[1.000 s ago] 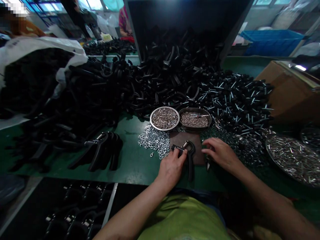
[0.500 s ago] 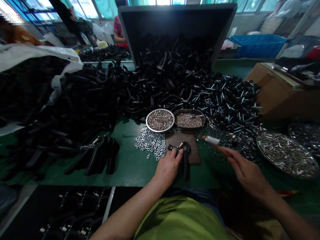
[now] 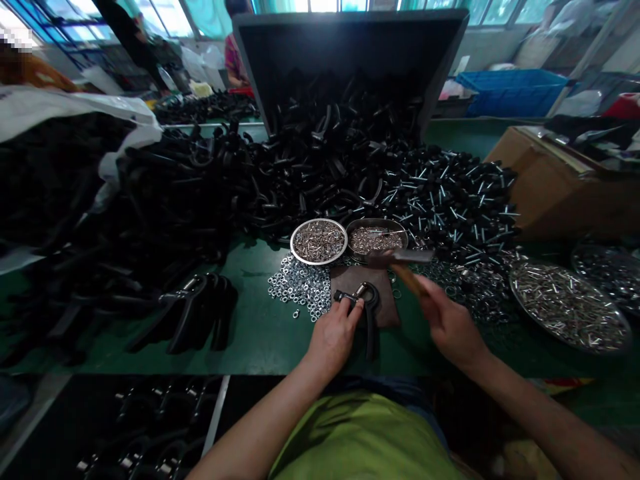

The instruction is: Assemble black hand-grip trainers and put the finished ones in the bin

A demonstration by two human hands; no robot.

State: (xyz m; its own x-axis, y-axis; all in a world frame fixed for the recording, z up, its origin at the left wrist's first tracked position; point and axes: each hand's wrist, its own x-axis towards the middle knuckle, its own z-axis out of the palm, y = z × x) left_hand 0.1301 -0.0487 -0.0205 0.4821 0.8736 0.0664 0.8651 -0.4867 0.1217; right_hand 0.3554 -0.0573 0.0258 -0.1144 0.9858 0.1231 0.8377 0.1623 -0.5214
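My left hand [image 3: 331,339] is closed on a black hand grip strengthener [image 3: 371,323] with a coil spring, pressing it onto a brown plate [image 3: 389,307] on the bench. Its near parts are hidden under my fingers. In my right hand [image 3: 453,328] is a hammer [image 3: 411,279], gripped by its wooden handle. The metal head hangs over the plate's far edge, apart from the strengthener. Loose nuts [image 3: 300,287] lie left of the plate. Behind it stand a round bowl of small metal pins [image 3: 319,241] and a dark oval dish of rivet-like pieces [image 3: 377,240].
Assembled strengtheners [image 3: 193,313] stand in a row at left. Black handles [image 3: 320,170] spill from a tipped bin [image 3: 350,47]. Black-headed screws [image 3: 450,193] are heaped at right, near a tray of metal pins [image 3: 570,307] and a cardboard box [image 3: 540,183]. Other people are across the bench.
My right hand has swung the hammer leftward and turned it, bringing the head from the right side to over the plate's far edge. My left hand keeps holding the strengthener in place.
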